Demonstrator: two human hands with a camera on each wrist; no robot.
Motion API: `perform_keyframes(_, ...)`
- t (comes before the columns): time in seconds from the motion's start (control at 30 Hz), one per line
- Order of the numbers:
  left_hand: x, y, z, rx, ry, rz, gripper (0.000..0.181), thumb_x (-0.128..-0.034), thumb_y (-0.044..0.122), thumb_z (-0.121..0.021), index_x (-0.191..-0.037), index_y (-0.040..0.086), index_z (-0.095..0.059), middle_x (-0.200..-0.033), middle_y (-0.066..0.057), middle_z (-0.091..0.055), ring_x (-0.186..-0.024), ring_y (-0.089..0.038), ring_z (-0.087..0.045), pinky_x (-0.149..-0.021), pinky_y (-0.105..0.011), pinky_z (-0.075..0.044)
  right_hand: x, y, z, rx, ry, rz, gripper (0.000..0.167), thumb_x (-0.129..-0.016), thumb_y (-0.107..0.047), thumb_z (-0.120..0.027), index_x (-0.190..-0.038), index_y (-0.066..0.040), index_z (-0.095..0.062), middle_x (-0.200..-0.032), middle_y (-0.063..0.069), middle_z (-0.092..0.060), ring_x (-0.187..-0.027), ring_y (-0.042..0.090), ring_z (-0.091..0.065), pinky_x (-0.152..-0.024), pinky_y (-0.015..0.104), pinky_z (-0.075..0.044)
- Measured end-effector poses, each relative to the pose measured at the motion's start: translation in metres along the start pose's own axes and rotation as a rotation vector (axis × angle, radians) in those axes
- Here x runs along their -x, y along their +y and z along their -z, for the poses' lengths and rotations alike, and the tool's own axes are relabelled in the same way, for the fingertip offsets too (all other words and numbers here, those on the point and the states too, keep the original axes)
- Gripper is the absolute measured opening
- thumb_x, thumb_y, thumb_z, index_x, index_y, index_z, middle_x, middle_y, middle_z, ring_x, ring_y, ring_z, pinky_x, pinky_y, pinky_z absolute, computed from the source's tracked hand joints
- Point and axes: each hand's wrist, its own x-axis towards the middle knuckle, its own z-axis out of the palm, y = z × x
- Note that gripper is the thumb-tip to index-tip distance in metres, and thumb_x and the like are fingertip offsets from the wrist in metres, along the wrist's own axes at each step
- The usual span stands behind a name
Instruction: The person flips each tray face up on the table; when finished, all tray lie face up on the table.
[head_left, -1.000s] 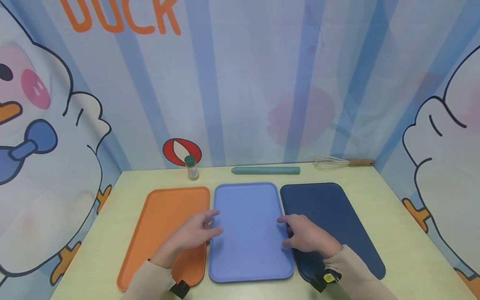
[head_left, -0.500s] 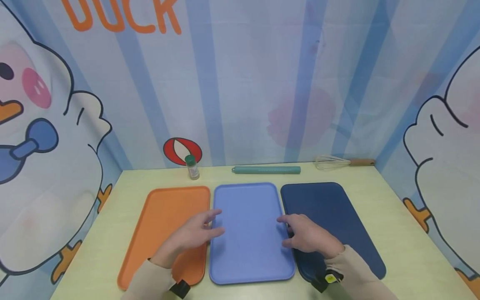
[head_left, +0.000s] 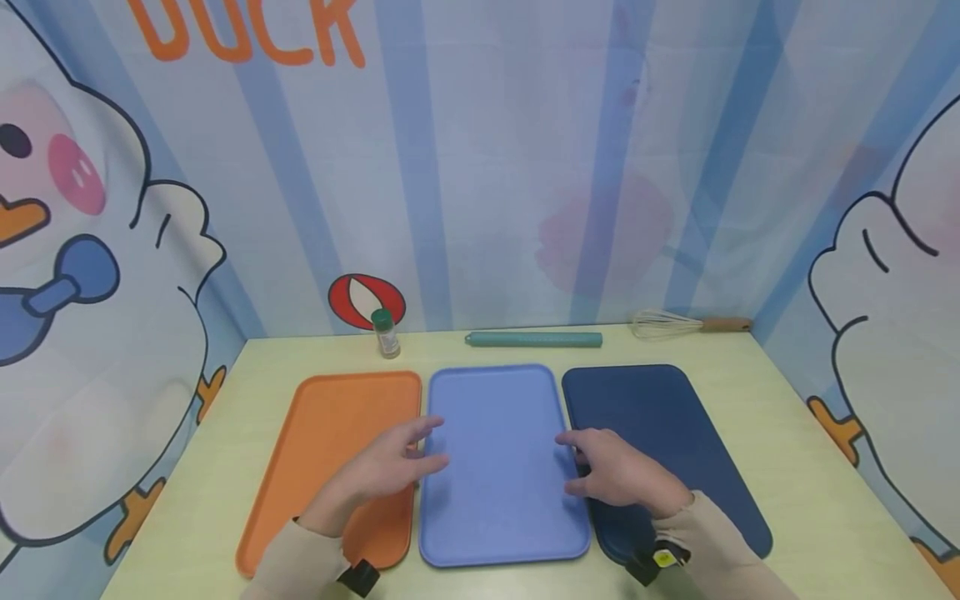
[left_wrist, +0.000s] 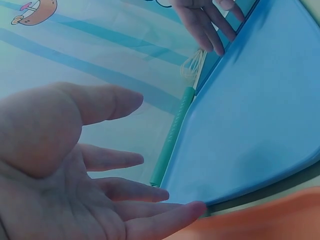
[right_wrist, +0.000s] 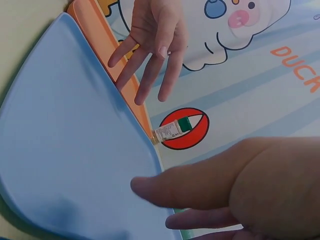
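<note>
My left hand hovers over the seam between the orange tray and the light blue tray, fingers spread and nothing held. Opposite it, my right hand is at the light blue tray's right edge, partly over the navy tray; it too holds nothing. In the left wrist view the left fingers are extended and apart, with the light blue tray beyond them. The right thumb reaches over the same tray in the right wrist view.
Along the back edge of the pale yellow table stand a small green-capped jar, a green rolling-pin-like rod and a whisk with a wooden handle. A striped, duck-printed curtain surrounds the table.
Both hands keep nearly the same place and pose over the trays. The head view shifts very slightly; no object has moved.
</note>
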Motion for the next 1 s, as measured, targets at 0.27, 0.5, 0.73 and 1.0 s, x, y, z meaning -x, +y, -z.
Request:
perform_keyframes(0.27,-0.002,-0.005,-0.004,-0.014,0.035,-0.034,0.06,-0.102,0.022,-0.071,-0.154,0.002,-0.05,-0.156,-0.021,-0.052,-0.137,-0.046,-0.055,-0.111,-0.06,-0.047,0.008,0.013,0.004,-0.097,0.021,0.036,0.068,-0.092,-0.017,-0.083,-0.148,0.006,-0.053,-0.145,0.027,-0.059,-0.122,0.04,-0.067,-0.091,0.048,-0.061)
perform_keyframes(0.5,-0.006,-0.002,-0.012,0.023,0.042,-0.09,0.059,-0.1017,0.021,-0.071,-0.154,0.006,-0.051,-0.155,-0.019,-0.053,-0.134,-0.041,-0.059,-0.103,-0.055,-0.055,0.009,0.025,0.01,-0.103,0.052,0.062,0.063,-0.093,-0.02,-0.081,-0.146,0.004,-0.056,-0.146,0.026,-0.058,-0.119,0.04,-0.069,-0.089,0.046,-0.062)
perform_keyframes(0.73,-0.013,0.003,-0.022,0.078,0.038,-0.157,0.057,-0.1018,0.023,-0.071,-0.152,0.006,-0.053,-0.153,-0.019,-0.055,-0.128,-0.037,-0.064,-0.096,-0.049,-0.06,0.011,0.033,0.015,-0.09,0.086,0.051,0.061,-0.094,-0.02,-0.081,-0.145,0.003,-0.057,-0.143,0.026,-0.06,-0.118,0.04,-0.069,-0.091,0.048,-0.061)
perform_keyframes(1.0,-0.023,0.008,-0.038,0.117,0.03,-0.205,0.049,-0.1024,0.021,-0.07,-0.149,0.011,-0.057,-0.15,-0.015,-0.059,-0.124,-0.03,-0.067,-0.093,-0.043,-0.06,0.014,0.043,0.02,-0.1,0.091,0.015,0.06,-0.094,-0.021,-0.081,-0.144,0.002,-0.058,-0.144,0.024,-0.06,-0.12,0.04,-0.068,-0.092,0.048,-0.06)
